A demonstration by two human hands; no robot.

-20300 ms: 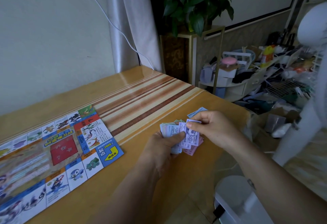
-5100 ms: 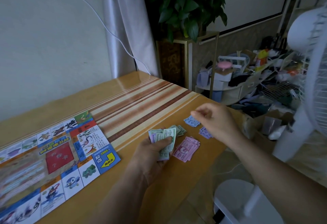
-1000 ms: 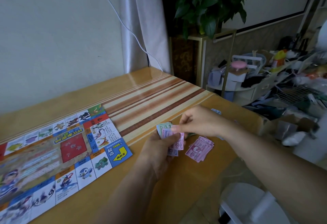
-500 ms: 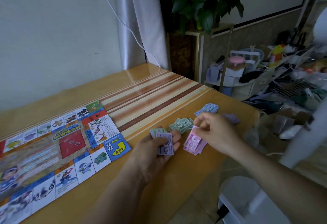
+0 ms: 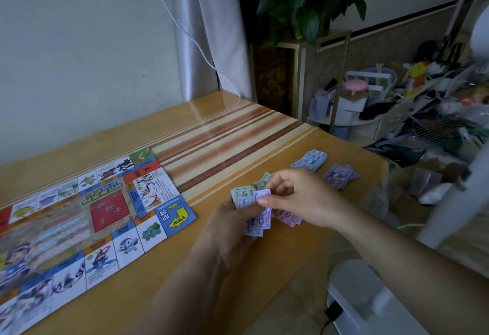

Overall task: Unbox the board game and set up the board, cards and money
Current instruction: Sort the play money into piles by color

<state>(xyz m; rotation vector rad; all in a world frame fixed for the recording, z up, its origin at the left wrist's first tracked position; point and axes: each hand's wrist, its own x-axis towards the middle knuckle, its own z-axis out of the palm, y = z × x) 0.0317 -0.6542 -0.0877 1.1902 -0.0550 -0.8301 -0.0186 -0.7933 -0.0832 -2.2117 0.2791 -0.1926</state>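
The left hand (image 5: pixel 232 229) is above the near edge of the orange-yellow wooden worktop (image 5: pixel 185 276). Its fingers are curled round a fan of paper play-money notes (image 5: pixel 244 198) in green, pink and lilac, with the thumb laid across their faces. The right hand (image 5: pixel 301 198) meets it from the right. Its thumb and forefinger pinch the upper edge of the rectangular lilac note (image 5: pixel 262 219) at the front of the fan, marked 5000. Four sorted piles lie flat on the worktop around the hands. A pile of pink notes (image 5: pixel 289 218) lies directly beneath the right hand and is partly covered by it. A pile of green notes (image 5: pixel 264 179) lies just beyond the right hand's fingers, mostly hidden. A pile of light-blue notes (image 5: pixel 309 159) lies farther beyond the right hand. A pile of purple notes (image 5: pixel 341 176) lies to the right of that pile, apart from it and near the worktop's right edge. The colourful rectangular paper game board (image 5: pixel 79 218) lies unfolded and flat to the left of the left hand, not touching it. Its blue corner square with a yellow arrow is the part nearest that hand. A brown-and-cream striped runner (image 5: pixel 225 139) crosses the worktop beyond both hands. A white fan base (image 5: pixel 370 305) stands on the floor below the right forearm.
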